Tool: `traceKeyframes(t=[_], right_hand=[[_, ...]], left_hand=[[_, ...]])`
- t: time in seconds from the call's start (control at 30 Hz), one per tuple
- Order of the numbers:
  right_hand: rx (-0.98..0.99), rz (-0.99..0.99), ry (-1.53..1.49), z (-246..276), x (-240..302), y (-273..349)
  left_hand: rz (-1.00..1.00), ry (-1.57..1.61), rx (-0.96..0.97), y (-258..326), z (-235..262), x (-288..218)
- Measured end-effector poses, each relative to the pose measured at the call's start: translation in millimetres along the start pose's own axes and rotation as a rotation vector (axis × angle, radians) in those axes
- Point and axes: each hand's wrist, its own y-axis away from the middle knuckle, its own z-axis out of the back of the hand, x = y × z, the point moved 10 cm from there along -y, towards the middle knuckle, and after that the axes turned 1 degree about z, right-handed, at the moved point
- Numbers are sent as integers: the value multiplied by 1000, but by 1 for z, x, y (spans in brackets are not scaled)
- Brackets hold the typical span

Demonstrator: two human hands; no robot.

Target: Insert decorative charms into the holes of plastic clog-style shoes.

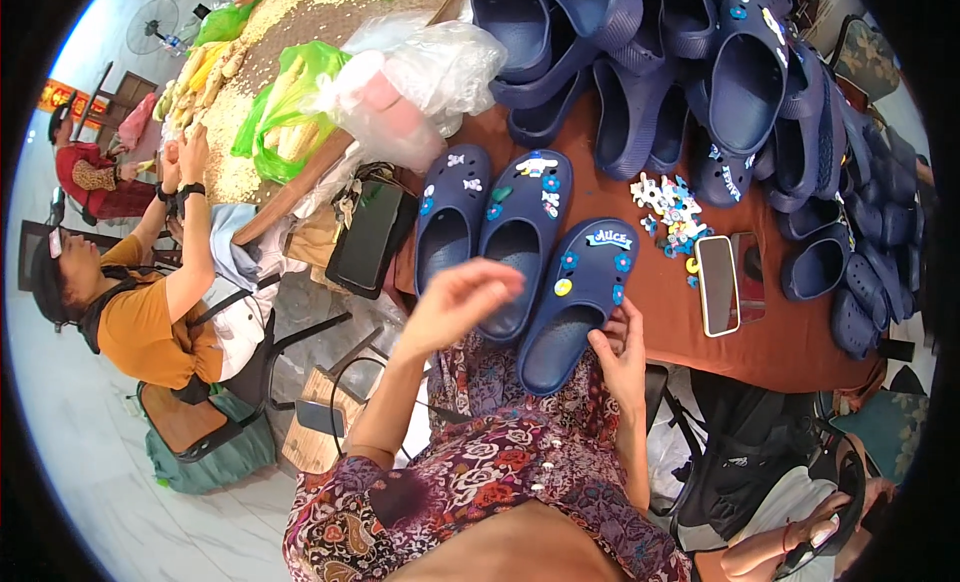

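Note:
My right hand (622, 352) grips the side of a navy clog (556, 350), thumb near its opening. That clog's top carries a lettered charm, blue flower charms and a round yellow one. My left hand (460, 300) hovers over a middle navy clog (528, 197), its fingers curled together; anything between them is hidden. The middle clog bears a white character charm, a green one and blue-white ones. Left of it lies another navy clog (452, 187) with several white and blue charms. A pile of loose charms (668, 214) rests on the brown tabletop (640, 282).
Many navy clogs (745, 92) are heaped at the back and right. A white-edged phone (717, 287) lies right of the charms. Clear plastic bags (430, 67) and a dark tablet-like device (366, 237) are at left. A person in an orange top (150, 322) sits near corn (205, 67).

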Motion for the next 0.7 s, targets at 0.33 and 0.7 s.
traceKeyframes(t=[0.33, 0.7], right_hand=[[7, -36, 96, -9, 4, 1], [-40, 46, 66, -11, 6, -24]], left_hand=[[-117, -171, -649, -18, 91, 61], [-130, -550, -780, -30, 85, 25]])
